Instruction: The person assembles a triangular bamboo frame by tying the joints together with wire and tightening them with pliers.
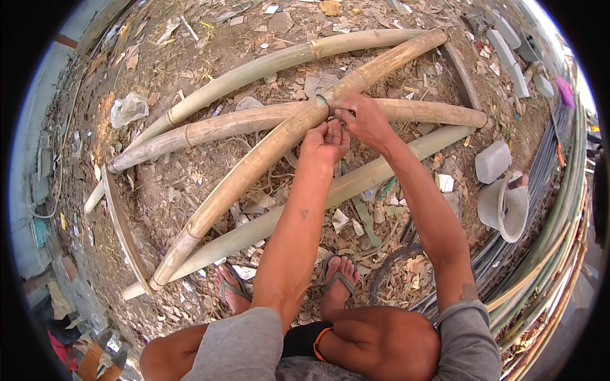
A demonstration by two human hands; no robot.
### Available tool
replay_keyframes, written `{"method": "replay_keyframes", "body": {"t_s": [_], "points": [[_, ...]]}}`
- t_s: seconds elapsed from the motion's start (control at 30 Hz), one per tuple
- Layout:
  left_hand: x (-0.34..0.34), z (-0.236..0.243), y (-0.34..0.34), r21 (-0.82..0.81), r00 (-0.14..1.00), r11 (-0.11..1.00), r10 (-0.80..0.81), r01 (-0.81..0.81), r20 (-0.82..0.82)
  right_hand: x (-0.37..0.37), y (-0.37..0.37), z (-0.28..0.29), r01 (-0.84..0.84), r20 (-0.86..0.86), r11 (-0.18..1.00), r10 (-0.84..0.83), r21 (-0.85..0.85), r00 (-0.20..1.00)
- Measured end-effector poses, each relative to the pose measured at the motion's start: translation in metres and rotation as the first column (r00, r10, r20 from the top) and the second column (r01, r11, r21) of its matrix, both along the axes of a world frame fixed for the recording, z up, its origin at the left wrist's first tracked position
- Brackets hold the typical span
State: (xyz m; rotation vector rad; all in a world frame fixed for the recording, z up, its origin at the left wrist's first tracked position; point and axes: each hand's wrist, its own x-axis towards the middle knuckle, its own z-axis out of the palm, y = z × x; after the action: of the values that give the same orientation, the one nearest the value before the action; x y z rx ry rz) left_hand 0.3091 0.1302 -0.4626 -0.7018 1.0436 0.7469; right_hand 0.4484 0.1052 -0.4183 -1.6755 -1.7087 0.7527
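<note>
Two bamboo poles cross in the middle of a frame lying on the ground: a diagonal pole (238, 168) on top and a second pole (254, 119) under it. A thin dark wire (323, 100) loops around the crossing, and its lower end runs down to my fingertips. My left hand (326, 141), palm turned up and fingers curled, pinches at the wire just below the crossing. From the right, my right hand (363, 122) is closed with its fingertips on the same wire, close to the left fingers. The exact grip is partly hidden.
Two outer bamboo poles (248, 71) (375, 174) and wooden end pieces (124, 222) (462, 76) form the frame. A cracked pale bucket (502, 206) and a block (492, 162) lie right, beside long rods (540, 184). Leaves and scraps cover the soil; coiled wire (381, 273) is near my foot.
</note>
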Motion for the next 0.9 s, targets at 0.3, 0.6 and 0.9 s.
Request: {"method": "replay_keyframes", "body": {"t_s": [0.3,0.6,0.9], "points": [[0.005,-0.005,0.001,-0.013,0.996,0.996,0.083,-0.083,0.019,-0.008,-0.016,-0.016,0.026,0.006,0.990,-0.027,0.138,1.000],[-0.007,-0.006,-0.013,0.147,0.998,0.987,-0.070,0.070,-0.004,-0.011,-0.013,-0.012,0.061,-0.019,0.995,-0.060,0.085,0.998],[-0.052,0.073,-0.026,-0.105,-0.044,-0.161,0.342,0.981,-0.939,-0.019,-0.024,-0.021,0.219,-0.076,0.959,-0.209,0.181,0.975]]}}
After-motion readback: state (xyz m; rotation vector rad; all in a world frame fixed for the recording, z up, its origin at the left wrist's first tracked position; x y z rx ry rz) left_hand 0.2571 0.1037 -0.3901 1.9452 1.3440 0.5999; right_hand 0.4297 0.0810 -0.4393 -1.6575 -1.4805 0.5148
